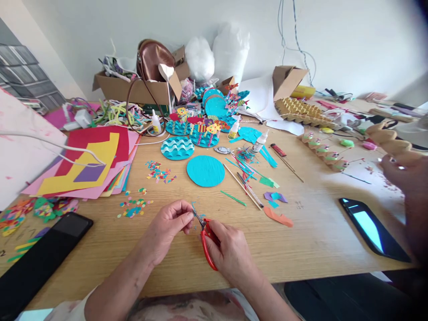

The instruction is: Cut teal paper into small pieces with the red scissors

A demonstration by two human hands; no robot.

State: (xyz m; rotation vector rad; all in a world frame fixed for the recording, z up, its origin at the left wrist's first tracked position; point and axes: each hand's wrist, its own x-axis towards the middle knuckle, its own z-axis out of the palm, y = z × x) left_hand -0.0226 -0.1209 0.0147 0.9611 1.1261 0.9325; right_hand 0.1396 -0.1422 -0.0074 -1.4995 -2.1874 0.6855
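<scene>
Red-handled scissors (pixel 207 254) are in my right hand (pixel 230 247), the fingers wrapped round the handles and the blades pointing up and left. My left hand (pixel 174 223) is closed in a pinch at the blade tips. A thin bit of blue paper (pixel 193 204) shows at those fingertips; the rest of it is hidden. Tiny blue scraps lie on the table under the blades. Just beyond my hands rests a flat blue disc (pixel 205 170), and behind it a blue disc with wavy strips (pixel 177 148).
Paper sheets (pixel 110 178) and confetti dots (pixel 133 207) lie left, near a black phone (pixel 47 263). Glue bottles (pixel 260 141), sticks (pixel 242 187) and an orange scrap (pixel 278 217) are ahead and right. Another person's hand (pixel 396 174) holds brown carton material (pixel 389 140) beside a second phone (pixel 372 229).
</scene>
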